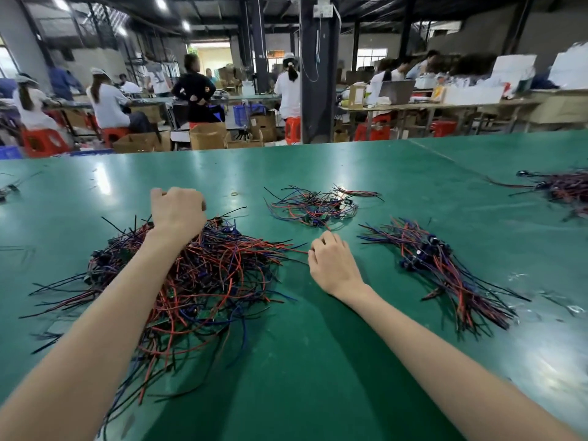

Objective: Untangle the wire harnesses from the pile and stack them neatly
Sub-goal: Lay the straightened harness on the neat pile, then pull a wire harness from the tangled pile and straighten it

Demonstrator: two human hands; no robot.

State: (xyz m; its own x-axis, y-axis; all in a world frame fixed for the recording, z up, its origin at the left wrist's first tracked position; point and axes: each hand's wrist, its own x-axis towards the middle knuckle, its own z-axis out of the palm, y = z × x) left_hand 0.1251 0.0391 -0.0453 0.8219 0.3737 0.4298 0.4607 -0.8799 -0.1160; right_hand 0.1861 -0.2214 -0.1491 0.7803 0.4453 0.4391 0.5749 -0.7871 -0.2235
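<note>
A big tangled pile of red, blue and black wire harnesses (210, 281) lies on the green table (318, 361) at the left. My left hand (176, 213) hovers over the pile's far edge with its fingers curled into wires that rise to it; the fingertips are hidden. My right hand (332, 265) rests on the table just right of the pile, fingers curled, pinching the end of a red wire (286, 248) that runs out of the pile. A straightened stack of harnesses (445, 272) lies to the right.
A smaller loose bunch of harnesses (315, 206) lies beyond my right hand. Another bundle (563, 189) sits at the far right edge. A small rubber band (234, 194) lies near the middle. Workers, red stools and cardboard boxes stand beyond the table's far edge.
</note>
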